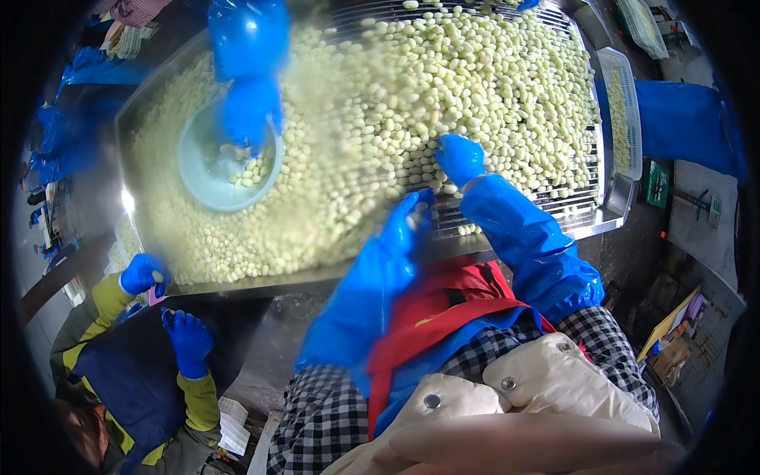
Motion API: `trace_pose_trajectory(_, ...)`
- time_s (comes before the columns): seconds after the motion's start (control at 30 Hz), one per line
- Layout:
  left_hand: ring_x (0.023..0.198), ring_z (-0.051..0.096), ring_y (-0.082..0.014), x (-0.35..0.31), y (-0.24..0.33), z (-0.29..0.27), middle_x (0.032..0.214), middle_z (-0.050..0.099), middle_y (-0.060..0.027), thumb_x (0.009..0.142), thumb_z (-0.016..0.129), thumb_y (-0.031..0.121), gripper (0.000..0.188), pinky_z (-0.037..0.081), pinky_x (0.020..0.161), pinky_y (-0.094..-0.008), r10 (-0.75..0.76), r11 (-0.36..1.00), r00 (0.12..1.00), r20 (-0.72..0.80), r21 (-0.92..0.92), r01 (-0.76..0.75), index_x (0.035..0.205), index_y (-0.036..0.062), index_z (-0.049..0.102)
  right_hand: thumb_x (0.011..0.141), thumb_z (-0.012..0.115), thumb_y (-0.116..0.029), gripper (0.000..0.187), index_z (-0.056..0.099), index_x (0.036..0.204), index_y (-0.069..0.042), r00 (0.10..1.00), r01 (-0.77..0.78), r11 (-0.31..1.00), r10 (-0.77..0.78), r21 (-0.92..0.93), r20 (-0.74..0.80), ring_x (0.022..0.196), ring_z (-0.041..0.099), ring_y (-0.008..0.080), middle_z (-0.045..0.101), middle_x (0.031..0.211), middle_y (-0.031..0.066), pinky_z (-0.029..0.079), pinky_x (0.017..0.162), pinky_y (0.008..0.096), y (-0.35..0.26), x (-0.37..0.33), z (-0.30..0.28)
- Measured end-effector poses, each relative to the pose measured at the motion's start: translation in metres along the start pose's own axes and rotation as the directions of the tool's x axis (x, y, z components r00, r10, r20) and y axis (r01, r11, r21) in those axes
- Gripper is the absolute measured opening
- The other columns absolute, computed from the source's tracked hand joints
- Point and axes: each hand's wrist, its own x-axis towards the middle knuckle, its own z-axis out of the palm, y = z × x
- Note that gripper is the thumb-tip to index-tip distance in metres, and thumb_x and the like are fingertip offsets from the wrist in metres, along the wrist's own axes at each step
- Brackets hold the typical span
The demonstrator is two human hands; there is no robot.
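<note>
Pale green, oval bean-like pieces (507, 103) cover a metal table with a slatted top. My right hand (461, 160), in a blue glove, reaches into the near edge of the pile. Its fingers are bent together and their tips are hidden at the pieces. Close by on the left, my left hand (412, 218), also gloved in blue, is curled at the table's front edge. Something small and pale shows between its fingers, too blurred to name. Dark slats (447, 218) show in front of my hands.
Across the table, another person's blue-gloved hand (252, 119) reaches into a pale round bowl (186, 162) holding some pieces. At left, a co-worker's gloved hands (188, 340) are near the table edge. A white basket (631, 119) of pieces stands at the table's right end.
</note>
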Motion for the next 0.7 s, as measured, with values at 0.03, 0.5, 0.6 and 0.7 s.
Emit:
trace_pose_trajectory(0.03,0.082,0.062,-0.0138,0.0,-0.001,0.004,0.098,0.067,-0.0054,0.096,0.056,0.035,0.034,0.052,0.073,-0.0276,-0.005,1.0,0.995,-0.102,0.028,0.008,0.117,0.0085,0.062,0.084,0.062,-0.028,0.023,0.067,0.096,-0.009,1.0,-0.013,1.0,0.012,0.016,0.002,0.086,0.066,0.0343,0.069,0.091,0.0135,0.053,0.075,0.0458,-0.001,0.001,-0.004)
trace_pose_trajectory(0.5,0.07,0.055,-0.0075,-0.004,-0.008,0.028,0.094,0.062,0.0018,0.098,0.054,0.028,0.027,0.047,0.064,-0.0175,0.128,0.987,0.956,-0.265,0.129,-0.097,0.119,0.0127,0.06,0.084,0.065,-0.019,0.016,0.072,0.097,-0.013,0.942,0.277,0.75,-0.336,0.601,-0.014,0.083,0.067,0.0303,0.069,0.089,0.0117,0.053,0.071,0.0389,-0.003,-0.083,-0.007)
trace_pose_trajectory(0.6,0.077,0.054,-0.006,-0.004,-0.014,0.032,0.094,0.061,0.0037,0.096,0.056,0.029,0.028,0.046,0.069,-0.0186,0.262,0.923,0.919,-0.295,0.354,-0.149,0.119,0.0131,0.062,0.084,0.067,-0.017,0.018,0.071,0.1,-0.011,0.953,0.299,0.782,-0.274,0.548,-0.129,0.08,0.068,0.0267,0.069,0.089,0.0123,0.054,0.069,0.0359,-0.003,-0.088,-0.005)
trace_pose_trajectory(0.7,0.063,0.052,-0.0035,-0.005,-0.011,0.036,0.095,0.064,0.0022,0.096,0.057,0.02,0.028,0.042,0.057,-0.0161,0.214,0.956,0.936,-0.279,0.256,-0.142,0.121,0.0092,0.059,0.082,0.066,-0.016,0.023,0.07,0.104,-0.012,0.987,0.158,0.743,-0.118,0.651,-0.105,0.085,0.067,0.0297,0.068,0.095,0.0135,0.054,0.072,0.0377,-0.003,-0.103,0.002)
